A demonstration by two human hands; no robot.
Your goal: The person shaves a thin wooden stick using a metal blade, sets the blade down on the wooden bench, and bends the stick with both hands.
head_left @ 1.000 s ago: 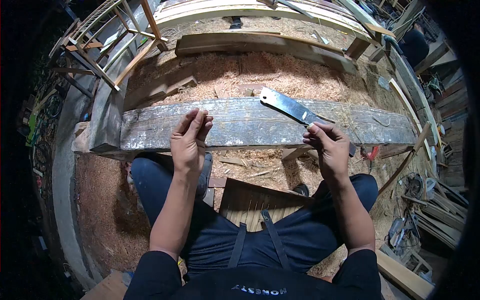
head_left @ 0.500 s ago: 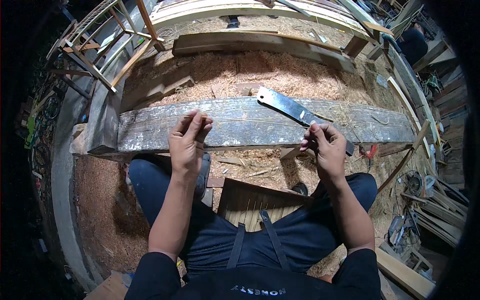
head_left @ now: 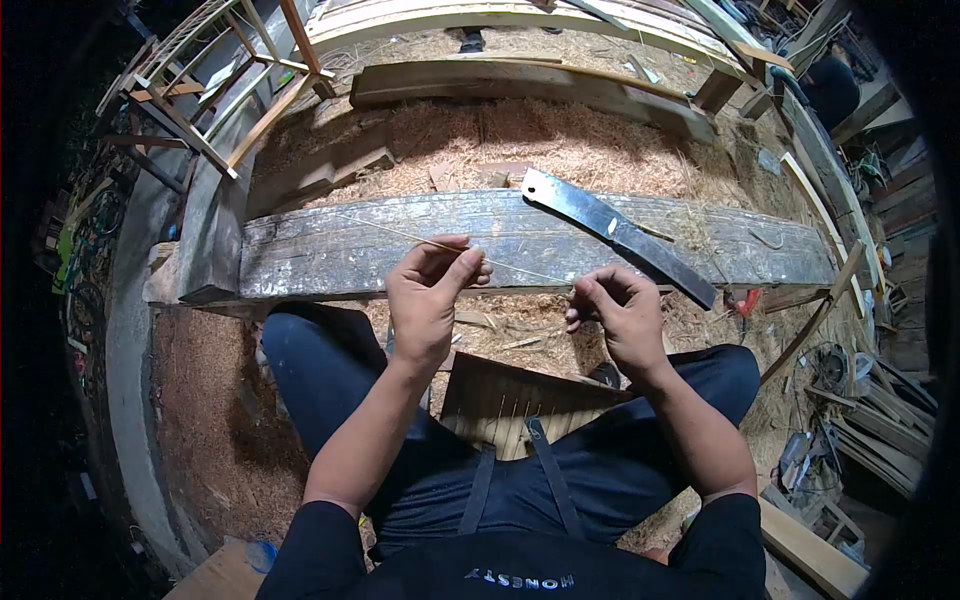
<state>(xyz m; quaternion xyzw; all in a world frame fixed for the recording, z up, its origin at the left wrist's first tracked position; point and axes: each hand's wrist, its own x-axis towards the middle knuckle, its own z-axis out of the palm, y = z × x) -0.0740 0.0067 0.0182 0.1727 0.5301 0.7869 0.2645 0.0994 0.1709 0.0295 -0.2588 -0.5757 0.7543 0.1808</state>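
A thin straw-coloured strip [head_left: 385, 232] slants across in front of me, its far end over the plank at the left. My left hand [head_left: 428, 305] pinches it near its middle between thumb and fingers. The strip's lower right end reaches the closed fingertips of my right hand [head_left: 622, 318]. Below both hands and just beyond lies a weathered, paint-spotted plank [head_left: 320, 258]. On it, beyond my right hand, rests a flat metal blade [head_left: 580, 210] with a hole at one end. Between my legs is a dark wooden panel or tray [head_left: 480, 385] with several thin sticks at it.
Wood shavings [head_left: 450, 135] cover the ground past the plank, where a long beam [head_left: 520, 85] lies. A wooden frame [head_left: 225, 100] stands at the upper left. Scrap wood [head_left: 875, 440] is piled at the right. Another person [head_left: 832, 85] is partly visible at the upper right.
My left hand has moved right and down along the strip, and my right hand slightly left and down. The hands are closer together. The strip now slants more and sticks out left of my left hand.
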